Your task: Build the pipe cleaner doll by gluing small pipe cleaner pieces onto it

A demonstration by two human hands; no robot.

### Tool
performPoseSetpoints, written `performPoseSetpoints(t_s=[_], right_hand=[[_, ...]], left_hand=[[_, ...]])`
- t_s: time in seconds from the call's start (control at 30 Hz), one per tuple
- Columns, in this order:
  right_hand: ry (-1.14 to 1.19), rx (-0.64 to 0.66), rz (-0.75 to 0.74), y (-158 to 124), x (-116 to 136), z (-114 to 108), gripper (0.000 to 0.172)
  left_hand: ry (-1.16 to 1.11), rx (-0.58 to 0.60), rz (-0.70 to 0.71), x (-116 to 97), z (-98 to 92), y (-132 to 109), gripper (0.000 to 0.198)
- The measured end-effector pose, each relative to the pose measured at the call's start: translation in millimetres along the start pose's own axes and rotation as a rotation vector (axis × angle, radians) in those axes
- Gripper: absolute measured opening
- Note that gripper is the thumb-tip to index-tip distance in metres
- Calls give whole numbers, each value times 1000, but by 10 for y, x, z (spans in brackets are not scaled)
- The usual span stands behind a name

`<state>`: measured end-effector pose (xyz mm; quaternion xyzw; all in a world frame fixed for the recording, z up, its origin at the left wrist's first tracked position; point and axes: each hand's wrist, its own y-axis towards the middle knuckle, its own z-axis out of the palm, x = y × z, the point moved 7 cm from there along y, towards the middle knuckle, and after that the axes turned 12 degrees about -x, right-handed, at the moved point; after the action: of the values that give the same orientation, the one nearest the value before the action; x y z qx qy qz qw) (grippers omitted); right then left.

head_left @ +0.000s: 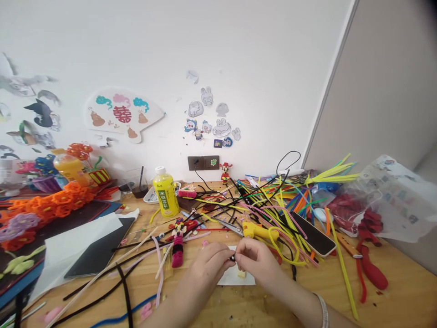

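My left hand and my right hand meet over the wooden table, fingertips pinched together on a small dark piece too small to name. Under them lies a white sheet with a small pale-yellow block. A pink and red pipe-cleaner doll lies just left of my left hand. A yellow glue gun rests just beyond my right hand. My right wrist wears a silver bracelet.
A heap of coloured pipe cleaners covers the table's middle and right. A yellow drink bottle, a phone, red pliers, a plastic bag, a dark tablet and orange pipe-cleaner flowers surround the hands.
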<state>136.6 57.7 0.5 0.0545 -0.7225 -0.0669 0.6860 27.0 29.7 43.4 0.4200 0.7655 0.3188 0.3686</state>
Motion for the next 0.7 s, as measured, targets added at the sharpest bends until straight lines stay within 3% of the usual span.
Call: performPoseSetpoints(t_s=[0.1, 0.17, 0.3, 0.4, 0.7], right_hand=[[-83, 3, -94, 15, 85, -42, 6], [-73, -7, -105, 11, 97, -52, 7], [-28, -72, -93, -6, 58, -57, 10], [5, -77, -61, -9, -3, -34, 11], [164, 12, 121, 14, -78, 20, 23]], left_hand=[[-2, 8, -25, 37, -1, 2, 17], [-10, -27, -113, 102, -26, 24, 16], [-96, -26, -505, 323, 9, 15, 4], [-215, -8, -713, 401, 91, -42, 11], [-269, 30, -802, 395, 157, -91, 22]])
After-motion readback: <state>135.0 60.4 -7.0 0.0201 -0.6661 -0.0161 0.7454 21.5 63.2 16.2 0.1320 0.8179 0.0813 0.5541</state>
